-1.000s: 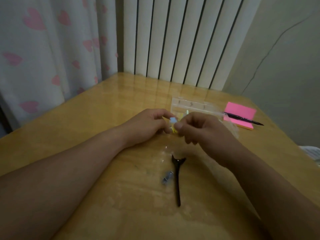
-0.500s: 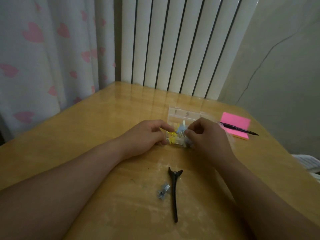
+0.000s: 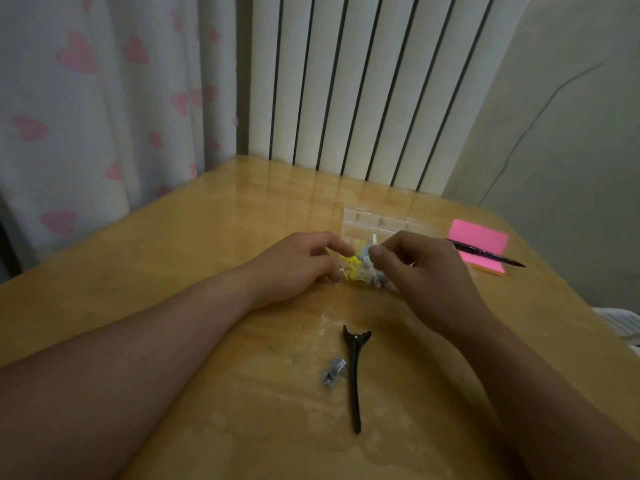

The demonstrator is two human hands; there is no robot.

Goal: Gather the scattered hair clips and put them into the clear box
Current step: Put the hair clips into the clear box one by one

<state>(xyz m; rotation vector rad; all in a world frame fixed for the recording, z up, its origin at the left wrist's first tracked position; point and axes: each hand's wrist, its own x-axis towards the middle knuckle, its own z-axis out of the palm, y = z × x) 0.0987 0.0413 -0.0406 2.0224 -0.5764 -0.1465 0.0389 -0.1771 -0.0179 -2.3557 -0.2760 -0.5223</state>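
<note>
The clear box (image 3: 360, 275) sits mid-table between my hands, its open lid (image 3: 377, 221) standing behind it. Small yellow, pale blue and whitish hair clips (image 3: 351, 265) fill it. My left hand (image 3: 294, 268) grips the box's left side with curled fingers. My right hand (image 3: 419, 268) pinches a pale blue clip (image 3: 365, 252) over the box. A long black clip (image 3: 353, 375) lies nearer me on the table, with a small grey-blue claw clip (image 3: 333, 372) just to its left.
A pink sticky-note pad (image 3: 479, 245) with a black pen (image 3: 485, 252) across it lies at the right. The wooden table (image 3: 173, 271) ends at a heart-print curtain on the left and a white radiator behind.
My hands came down from holding clips above the table to the box. The right hand now pinches the blue clip just over the box. The black and grey-blue clips have not moved.
</note>
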